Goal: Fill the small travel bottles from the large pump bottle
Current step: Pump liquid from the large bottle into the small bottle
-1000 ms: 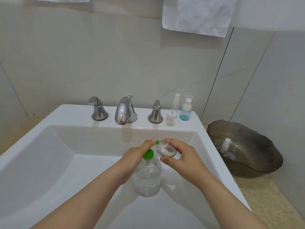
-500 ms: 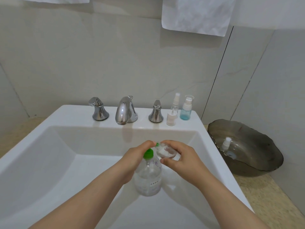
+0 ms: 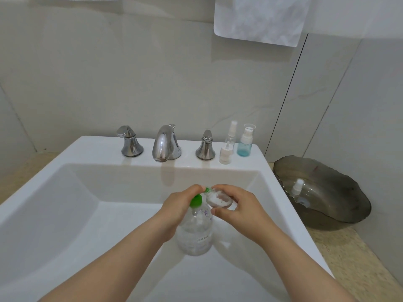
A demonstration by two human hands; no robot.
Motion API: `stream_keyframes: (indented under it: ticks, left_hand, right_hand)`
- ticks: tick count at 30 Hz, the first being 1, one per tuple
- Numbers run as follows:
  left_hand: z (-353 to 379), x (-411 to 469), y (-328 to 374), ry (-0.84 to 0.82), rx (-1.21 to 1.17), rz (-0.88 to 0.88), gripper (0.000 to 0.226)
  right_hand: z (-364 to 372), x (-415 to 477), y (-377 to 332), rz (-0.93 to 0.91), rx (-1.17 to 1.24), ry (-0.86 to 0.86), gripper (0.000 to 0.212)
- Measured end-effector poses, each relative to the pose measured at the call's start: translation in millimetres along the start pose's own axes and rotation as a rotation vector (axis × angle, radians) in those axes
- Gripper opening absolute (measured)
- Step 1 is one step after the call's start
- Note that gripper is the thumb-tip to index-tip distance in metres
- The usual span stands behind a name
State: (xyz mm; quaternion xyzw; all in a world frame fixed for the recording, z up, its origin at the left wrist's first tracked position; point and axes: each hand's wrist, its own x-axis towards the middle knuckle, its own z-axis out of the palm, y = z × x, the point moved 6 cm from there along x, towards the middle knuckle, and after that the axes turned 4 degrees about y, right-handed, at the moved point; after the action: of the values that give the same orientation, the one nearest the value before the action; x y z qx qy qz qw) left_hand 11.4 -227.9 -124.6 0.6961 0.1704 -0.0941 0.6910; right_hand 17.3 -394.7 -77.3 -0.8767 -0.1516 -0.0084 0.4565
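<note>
The large pump bottle [image 3: 195, 233] stands inside the sink [image 3: 72, 155], in the near right part of the basin, probably so that drops fall into the basin and not on the counter. The left hand [image 3: 180, 207] is closed around its neck with fingers over the green pump head [image 3: 195, 201], a hold that seems good for both pressing and steadying. The right hand [image 3: 238, 207] grips a small clear bottle [image 3: 218, 199], tilted with its mouth against the green nozzle, so that the liquid can go straight in. Some white foamy content shows inside it. The two hands are close together, almost touching at the fingertips. I count one pump bottle and four small bottles: the one in the hand, a clear spray bottle [image 3: 231, 135] and a blue bottle [image 3: 244, 144] upright on the far ledge, right of the tap [image 3: 165, 142], and one more bottle [image 3: 297, 188] in the dark bowl [image 3: 340, 182] at the right. A small white piece [image 3: 225, 154] stands before the clear one; whether it is a removed cap, I cannot tell.
</note>
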Motion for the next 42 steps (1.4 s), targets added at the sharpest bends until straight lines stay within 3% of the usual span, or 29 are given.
stream_keyframes:
  ticks: [10,27,35,42]
  left_hand:
    - [0,-1,1,-0.002,0.007,-0.009,0.091]
    - [2,-6,5,0.038,0.038,-0.026,0.089]
    - [3,-8,8,0.018,0.004,-0.025,0.066]
    - [2,-8,6,0.043,0.026,-0.015,0.079]
  right_hand:
    - [-4,3,-2,-0.024,0.028,0.043,0.046]
    - [0,0,-2,-0.007,0.012,0.008,0.046]
    - [3,-2,1,0.01,-0.005,-0.007,0.056]
    - [2,-2,1,0.019,-0.008,0.0,0.054]
